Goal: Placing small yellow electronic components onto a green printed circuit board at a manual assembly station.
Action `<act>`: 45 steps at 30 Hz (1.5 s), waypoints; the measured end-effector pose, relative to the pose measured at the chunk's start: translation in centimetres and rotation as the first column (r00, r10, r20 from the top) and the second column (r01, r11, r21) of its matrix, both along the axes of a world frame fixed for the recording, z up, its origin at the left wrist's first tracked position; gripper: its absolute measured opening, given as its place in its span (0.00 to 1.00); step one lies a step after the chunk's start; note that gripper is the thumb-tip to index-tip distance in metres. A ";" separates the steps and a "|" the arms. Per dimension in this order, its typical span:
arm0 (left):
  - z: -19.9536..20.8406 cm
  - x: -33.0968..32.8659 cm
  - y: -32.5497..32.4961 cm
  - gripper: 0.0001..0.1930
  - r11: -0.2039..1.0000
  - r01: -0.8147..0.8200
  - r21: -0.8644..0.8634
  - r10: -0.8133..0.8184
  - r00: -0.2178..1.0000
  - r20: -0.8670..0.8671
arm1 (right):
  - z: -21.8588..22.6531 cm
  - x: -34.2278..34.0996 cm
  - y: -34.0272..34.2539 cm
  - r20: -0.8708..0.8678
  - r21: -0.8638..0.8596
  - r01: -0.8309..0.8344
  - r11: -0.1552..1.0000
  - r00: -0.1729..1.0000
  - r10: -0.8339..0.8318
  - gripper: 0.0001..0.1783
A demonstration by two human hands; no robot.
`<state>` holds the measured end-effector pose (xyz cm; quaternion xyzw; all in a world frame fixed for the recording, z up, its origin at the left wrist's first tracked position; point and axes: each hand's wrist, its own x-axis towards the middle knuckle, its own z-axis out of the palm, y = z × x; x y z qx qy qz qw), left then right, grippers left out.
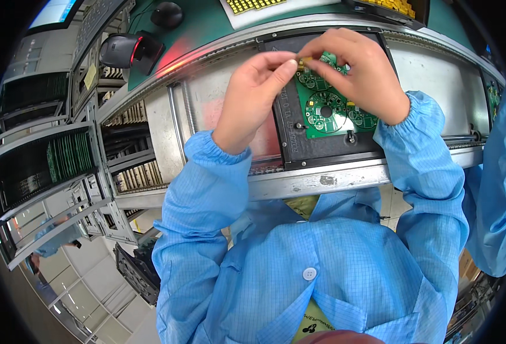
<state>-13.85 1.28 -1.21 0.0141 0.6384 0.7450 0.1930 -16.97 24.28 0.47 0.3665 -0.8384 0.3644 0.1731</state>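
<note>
Over a green circuit board [317, 127], my two hands meet at the fingertips. A small yellow component [303, 62] shows between them, just above the far left part of the board. My right hand [361, 71] pinches this component with thumb and finger. The left hand [256, 94] is closed in a pinch at the component's left side; what its fingertips hold is hidden. The board has round printed sections and lies in a black fixture plate [304, 150]. Part of it is covered by my right hand. Another small yellow part [350, 104] sits on the board.
Metal conveyor rails [344, 182] run in front of and behind the fixture. Beyond are a white tray of yellow parts [256, 6], a black mouse [167, 14] and a scanner with red light [130, 51]. Racks of boards [69, 155] stand left. Another person's blue sleeve [496, 195] is at right.
</note>
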 end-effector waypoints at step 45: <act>-0.7 -0.6 -0.4 0.14 0.991 -0.111 -0.070 0.101 0.987 -0.127 | -3.1 -0.5 0.1 0.093 0.151 0.194 0.969 0.973 -0.210 0.09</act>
